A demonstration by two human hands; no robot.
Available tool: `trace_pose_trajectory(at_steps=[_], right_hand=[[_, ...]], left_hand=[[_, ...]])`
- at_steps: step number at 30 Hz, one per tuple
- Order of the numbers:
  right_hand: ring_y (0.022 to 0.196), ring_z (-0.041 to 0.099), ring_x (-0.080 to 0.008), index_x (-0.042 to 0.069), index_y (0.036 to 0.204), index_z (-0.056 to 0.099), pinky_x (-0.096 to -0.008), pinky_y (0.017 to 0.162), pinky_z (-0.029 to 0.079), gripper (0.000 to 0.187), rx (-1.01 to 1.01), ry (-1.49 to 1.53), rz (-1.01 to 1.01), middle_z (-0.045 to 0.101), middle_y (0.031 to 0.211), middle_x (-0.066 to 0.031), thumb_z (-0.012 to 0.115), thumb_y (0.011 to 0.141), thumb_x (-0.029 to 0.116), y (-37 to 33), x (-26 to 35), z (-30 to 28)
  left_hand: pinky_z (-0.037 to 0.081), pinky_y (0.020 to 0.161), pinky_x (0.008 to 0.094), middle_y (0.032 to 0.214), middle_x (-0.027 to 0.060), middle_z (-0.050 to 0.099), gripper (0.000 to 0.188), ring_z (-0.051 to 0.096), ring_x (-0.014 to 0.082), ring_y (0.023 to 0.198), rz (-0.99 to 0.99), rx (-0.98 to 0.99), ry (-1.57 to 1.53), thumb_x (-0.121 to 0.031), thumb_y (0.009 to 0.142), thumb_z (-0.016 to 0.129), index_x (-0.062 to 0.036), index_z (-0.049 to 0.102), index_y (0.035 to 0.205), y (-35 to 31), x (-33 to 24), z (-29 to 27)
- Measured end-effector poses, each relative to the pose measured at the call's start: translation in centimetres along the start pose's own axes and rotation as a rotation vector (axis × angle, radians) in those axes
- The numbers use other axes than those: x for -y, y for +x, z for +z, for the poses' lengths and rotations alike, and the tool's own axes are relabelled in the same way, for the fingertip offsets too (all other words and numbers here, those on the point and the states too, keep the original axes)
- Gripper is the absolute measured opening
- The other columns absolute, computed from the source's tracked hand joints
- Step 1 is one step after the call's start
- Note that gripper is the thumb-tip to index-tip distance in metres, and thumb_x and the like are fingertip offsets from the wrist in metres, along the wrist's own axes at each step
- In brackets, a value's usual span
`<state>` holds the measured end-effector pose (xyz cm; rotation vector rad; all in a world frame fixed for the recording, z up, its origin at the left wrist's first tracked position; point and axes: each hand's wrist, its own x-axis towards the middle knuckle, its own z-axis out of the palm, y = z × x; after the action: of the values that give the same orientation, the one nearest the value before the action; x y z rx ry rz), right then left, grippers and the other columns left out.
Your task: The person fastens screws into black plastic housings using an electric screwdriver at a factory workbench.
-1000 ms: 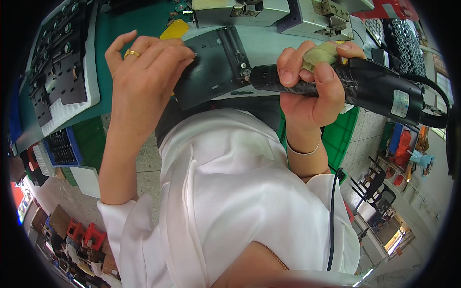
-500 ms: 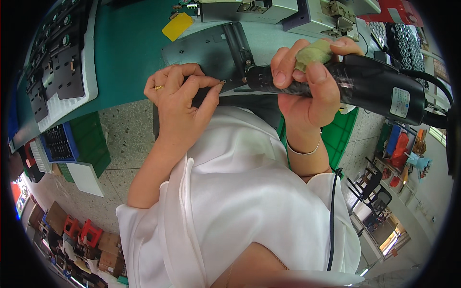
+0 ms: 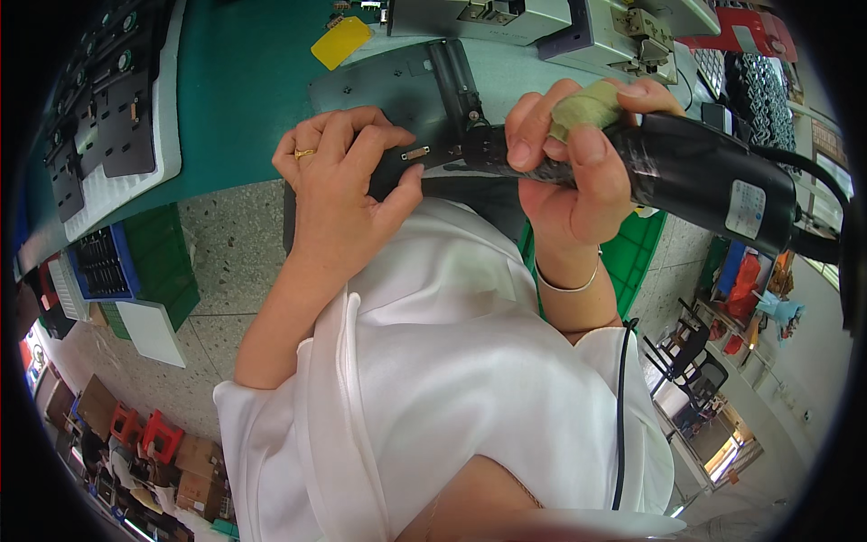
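My right hand (image 3: 578, 167) is wrapped round a black electric screwdriver (image 3: 695, 167), held almost level, its nose toward my left hand. A pale green covering is round one of its fingers. A dark plastic panel (image 3: 384, 86) with a raised ridge lies at the table's near edge, partly under my left hand (image 3: 339, 172). Between the parted thumb and forefinger of that hand sits a small metal connector (image 3: 415, 154) on a dark surface. The fingers are off the connector; the other fingers curl over the panel. Whether the screwdriver's tip touches anything, I cannot tell.
Dark panels fitted with small parts lie on a white foam tray (image 3: 167, 172) at left. A yellow tag (image 3: 341, 42) lies beyond the panel. Metal boxes (image 3: 479, 18) stand at the back. A green crate (image 3: 167, 253) is below the table at left. The screwdriver's cable (image 3: 817, 167) hangs at right.
My left thumb and forefinger have parted from their pinch, and the connector now shows between them. The screwdriver has shifted slightly left in my right hand's grip.
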<state>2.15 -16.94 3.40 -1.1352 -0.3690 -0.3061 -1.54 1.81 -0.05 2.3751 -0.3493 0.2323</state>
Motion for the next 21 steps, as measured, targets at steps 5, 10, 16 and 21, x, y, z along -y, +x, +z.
trace_pose_trajectory(at_steps=[5, 10, 16, 21], right_hand=[[0.053, 0.058, -0.0200, 0.009, 0.118, 0.035, -0.0310, 0.052, 0.049, 0.044, -0.131, 0.163, -0.005, 0.055, 0.068, -0.0095, 0.063, 0.086, -0.002, 0.5, 1.3, 1.0], [0.053, 0.058, -0.0200, 0.009, 0.117, 0.035, -0.0296, 0.051, 0.048, 0.042, -0.057, 0.105, 0.016, 0.056, 0.068, -0.0105, 0.062, 0.087, -0.003, 0.4, 0.8, 0.4], [0.053, 0.059, -0.0197, 0.009, 0.117, 0.035, -0.0286, 0.050, 0.048, 0.043, -0.005, 0.028, -0.012, 0.057, 0.068, -0.0117, 0.064, 0.087, -0.003, 0.2, 0.7, 0.3], [0.053, 0.058, -0.0196, 0.008, 0.117, 0.035, -0.0283, 0.050, 0.048, 0.043, -0.047, 0.098, -0.022, 0.056, 0.067, -0.0118, 0.064, 0.087, -0.003, 0.5, 1.1, 0.4]], left_hand=[[0.023, 0.101, 0.0386, 0.114, 0.0009, 0.059, 0.037, 0.048, 0.0236, 0.112, 0.001, 0.013, 0.024, -0.024, 0.067, 0.083, -0.0152, 0.070, 0.101, 0.2, -0.7, -0.4], [0.021, 0.100, 0.0452, 0.120, 0.0005, 0.056, 0.040, 0.045, 0.0249, 0.118, 0.030, 0.025, 0.030, -0.025, 0.065, 0.085, -0.0194, 0.070, 0.102, 0.4, -0.9, 0.0], [0.022, 0.102, 0.0410, 0.123, 0.0019, 0.058, 0.038, 0.045, 0.0244, 0.121, 0.032, 0.061, 0.060, -0.028, 0.068, 0.084, -0.0186, 0.072, 0.103, 0.6, -1.2, 0.0], [0.021, 0.102, 0.0426, 0.124, -0.0008, 0.058, 0.031, 0.045, 0.0243, 0.122, 0.066, 0.048, 0.082, -0.025, 0.070, 0.083, -0.0214, 0.073, 0.099, 1.0, -1.4, 0.4]])
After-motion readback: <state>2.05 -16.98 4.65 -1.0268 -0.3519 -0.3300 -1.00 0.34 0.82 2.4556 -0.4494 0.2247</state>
